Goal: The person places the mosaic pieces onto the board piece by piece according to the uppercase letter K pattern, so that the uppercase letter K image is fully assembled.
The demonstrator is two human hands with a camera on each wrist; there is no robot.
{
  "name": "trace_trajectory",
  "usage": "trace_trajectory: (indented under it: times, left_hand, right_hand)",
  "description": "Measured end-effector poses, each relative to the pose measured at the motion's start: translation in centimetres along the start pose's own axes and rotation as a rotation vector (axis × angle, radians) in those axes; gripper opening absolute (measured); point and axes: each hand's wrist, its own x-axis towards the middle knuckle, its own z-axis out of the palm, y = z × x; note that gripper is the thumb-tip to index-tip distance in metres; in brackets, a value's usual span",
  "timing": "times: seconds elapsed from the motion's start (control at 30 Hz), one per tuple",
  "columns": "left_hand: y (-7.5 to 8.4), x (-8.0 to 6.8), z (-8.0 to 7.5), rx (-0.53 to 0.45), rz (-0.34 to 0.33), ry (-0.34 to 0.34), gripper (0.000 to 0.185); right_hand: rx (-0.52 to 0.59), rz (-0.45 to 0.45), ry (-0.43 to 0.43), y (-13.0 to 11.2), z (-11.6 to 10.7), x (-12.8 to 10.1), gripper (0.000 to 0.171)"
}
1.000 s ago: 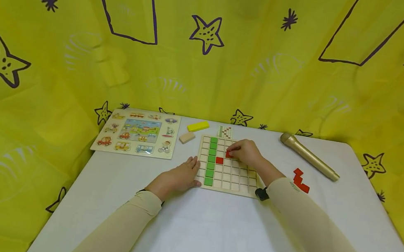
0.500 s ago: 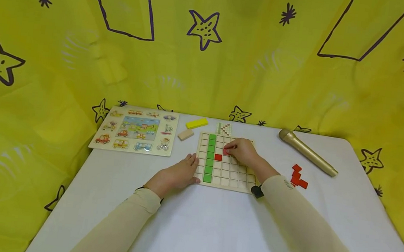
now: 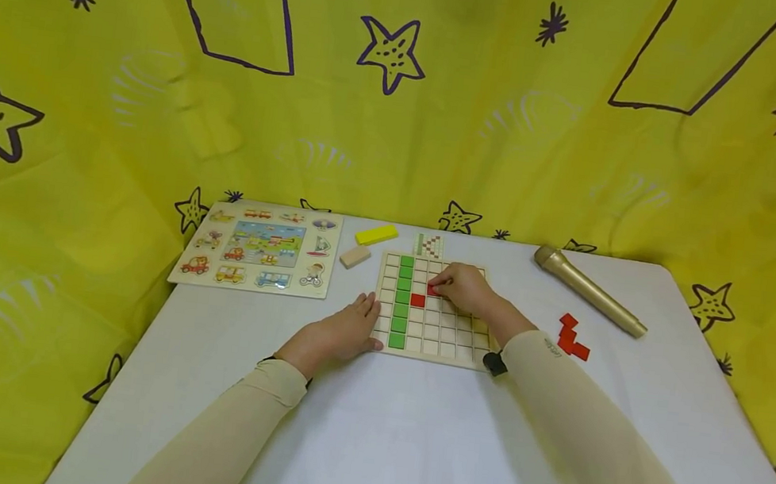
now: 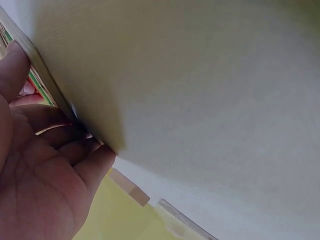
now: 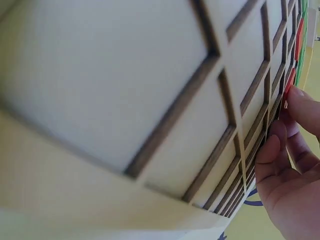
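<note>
Red tile [image 3: 431, 289] — our right hand [image 3: 466, 289] is pinching it; we should be seating it flat while our left hand [image 3: 336, 333], fingers extended, is bracing the board [image 3: 431, 332].

Creased yellow backdrop [image 3: 436, 136] | dark-outlined star drawings [image 3: 392, 55] | white tabletop [image 3: 395, 434] below

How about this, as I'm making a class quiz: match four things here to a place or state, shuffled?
1. Left hand
2. Right hand
3. Green tiles
4. Gold microphone

A. Lying near loose red tiles
B. Pinching a red tile
C. In one column of the grid board
D. Touching the grid board's left edge

Pairs: 1-D, 2-B, 3-C, 4-A
</note>
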Motion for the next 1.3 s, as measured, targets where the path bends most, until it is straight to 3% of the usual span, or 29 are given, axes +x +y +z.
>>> trace_trajectory:
  times: [0.27, 0.77, 1.3]
  left_hand:
    - [0.1, 0.3, 0.4, -0.023, -0.010, -0.012, 0.084]
    - [0.4, 0.3, 0.4, -0.005, -0.015, -0.002, 0.085]
    - [0.3, -0.1, 0.1, -0.027, -0.011, 0.006, 0.084]
  right_hand:
    - [0.028, 0.059, -0.063, 1.0, -1.1, -0.9, 0.030]
    - [-0.042, 0.020, 0.062, 5.4, -5.1, -6.1, 0.024]
    - [-0.074, 0.091, 0.074, 9.7, -6.9, -12.7, 0.022]
